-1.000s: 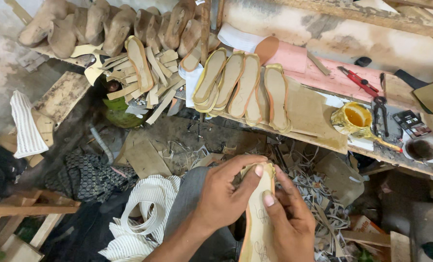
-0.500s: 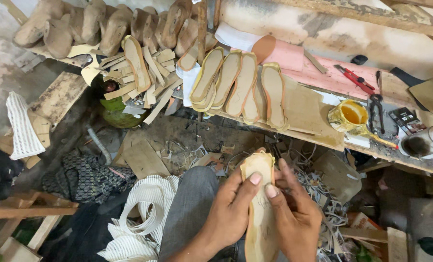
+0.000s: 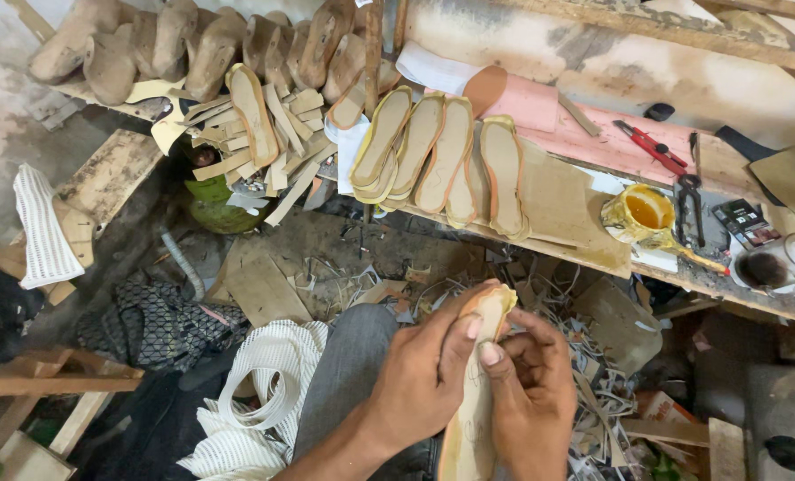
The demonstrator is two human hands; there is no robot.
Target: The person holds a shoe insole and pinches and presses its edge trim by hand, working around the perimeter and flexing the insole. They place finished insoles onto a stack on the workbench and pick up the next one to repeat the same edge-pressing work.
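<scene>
Both thumbs press side by side on the face of a long tan leather shoe sole (image 3: 473, 401), with the other fingers curled behind it, so each hand is clamped on the piece. The left hand (image 3: 415, 379) grips its left edge, and the right hand (image 3: 531, 401) wraps the right edge. The sole stands nearly upright over the person's lap, toe end up, above a grey trouser leg (image 3: 348, 374).

Half a second ago the sole stood taller between the hands with its tip well clear of the thumbs; now the thumbs sit nearer the tip and the right fingers are folded more tightly over the edge, which suggests the pressing has worked up toward the toe.

Beyond lies a scrap-strewn floor (image 3: 326, 267). A wooden workbench (image 3: 576, 214) carries a row of tan insoles (image 3: 442, 151), a yellow glue-smeared tin (image 3: 640, 214) and red-handled pliers (image 3: 651, 147).
</scene>
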